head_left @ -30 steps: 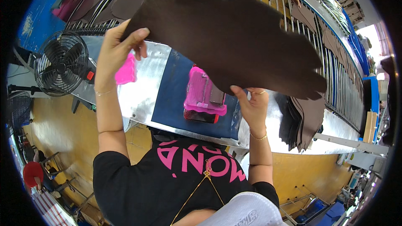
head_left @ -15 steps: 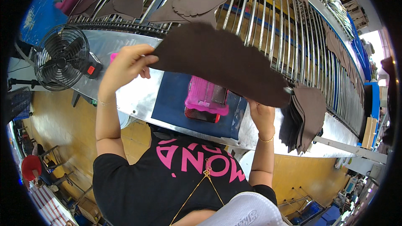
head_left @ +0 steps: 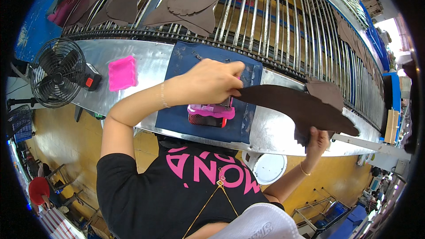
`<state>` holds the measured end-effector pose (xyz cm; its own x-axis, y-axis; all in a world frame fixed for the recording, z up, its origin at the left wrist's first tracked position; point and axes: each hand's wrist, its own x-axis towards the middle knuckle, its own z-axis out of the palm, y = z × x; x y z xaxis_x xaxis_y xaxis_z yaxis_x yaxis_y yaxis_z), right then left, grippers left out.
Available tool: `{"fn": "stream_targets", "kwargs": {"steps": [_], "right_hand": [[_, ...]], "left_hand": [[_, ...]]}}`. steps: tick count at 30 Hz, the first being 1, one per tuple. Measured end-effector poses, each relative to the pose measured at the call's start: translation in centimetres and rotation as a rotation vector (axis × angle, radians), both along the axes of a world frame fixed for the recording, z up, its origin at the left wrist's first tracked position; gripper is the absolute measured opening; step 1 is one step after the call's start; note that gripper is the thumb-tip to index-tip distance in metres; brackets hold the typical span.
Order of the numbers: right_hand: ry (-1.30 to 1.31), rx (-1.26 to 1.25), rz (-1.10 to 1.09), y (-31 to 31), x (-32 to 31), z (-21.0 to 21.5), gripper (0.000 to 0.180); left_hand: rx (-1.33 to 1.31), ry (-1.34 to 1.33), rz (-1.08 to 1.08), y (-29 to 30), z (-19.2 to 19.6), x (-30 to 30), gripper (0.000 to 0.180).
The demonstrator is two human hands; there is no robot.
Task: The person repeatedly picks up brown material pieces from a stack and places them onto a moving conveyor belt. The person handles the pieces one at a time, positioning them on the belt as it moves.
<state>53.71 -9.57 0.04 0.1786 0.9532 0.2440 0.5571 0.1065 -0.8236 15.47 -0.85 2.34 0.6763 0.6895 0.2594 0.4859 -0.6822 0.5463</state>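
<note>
A dark brown cut piece of leather-like sheet [head_left: 292, 104] stretches between my two hands, over the right part of the metal table. My left hand [head_left: 217, 80] pinches its narrow left end, above the dark blue mat. Below its right part, my right hand [head_left: 317, 141] grips the lower edge with the thumb on the near face. Partly hidden behind it is a stack of similar brown pieces [head_left: 325, 92]. Under my left wrist, a pink container [head_left: 210, 111] rests on the blue mat [head_left: 172, 117], with a red and black object [head_left: 207, 120] at its near side.
Beyond the metal table [head_left: 146, 53] runs a rack of metal rods [head_left: 265, 17] carrying several brown pieces [head_left: 195, 2]. A pink tray [head_left: 122, 73] lies left of the mat. A black fan [head_left: 57, 73] stands at the table's left end. A white round lid [head_left: 270, 168] shows below the near edge.
The brown piece has swung from above the mat to the right, toward the stack. My left hand has crossed rightward over the mat; my right hand has moved right and nearer.
</note>
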Motion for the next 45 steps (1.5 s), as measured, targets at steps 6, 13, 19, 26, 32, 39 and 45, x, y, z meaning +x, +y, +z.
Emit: {"fn": "stream_targets", "kwargs": {"steps": [6, 13, 19, 26, 32, 39, 45], "right_hand": [[0.345, 0.178, -0.052, 1.9, -0.8, 5.6, 0.022], [0.419, 0.004, -0.045, 15.4, -3.2, -1.1, 0.044], [0.294, -0.301, 0.046, 25.9, -3.5, -9.7, 0.041], [-0.346, -0.197, -0.224, 26.0, -4.2, -8.8, 0.044], [-0.637, 0.17, -0.719, 14.4, 4.5, -3.2, 0.033], [-0.756, -0.573, -0.877, -1.0, 22.7, -11.9, 0.072], [-0.861, -0.652, -1.051, 3.0, 10.7, -4.2, 0.057]], "left_hand": [[0.018, -0.2, 0.044, 2.0, 1.6, 2.3, 0.022], [-0.286, -0.549, 0.481, 1.5, 3.5, -6.0, 0.037], [-0.362, -0.625, 0.666, -0.6, 1.5, -10.8, 0.041], [-0.406, -0.673, 0.777, -2.0, 0.6, -11.8, 0.045], [-0.417, -0.705, 0.734, -1.6, 0.1, -10.7, 0.044], [-0.507, -0.745, 0.602, 0.8, -1.1, -8.8, 0.043], [-0.425, -0.708, 0.604, 0.3, -1.0, -7.8, 0.045]]}}
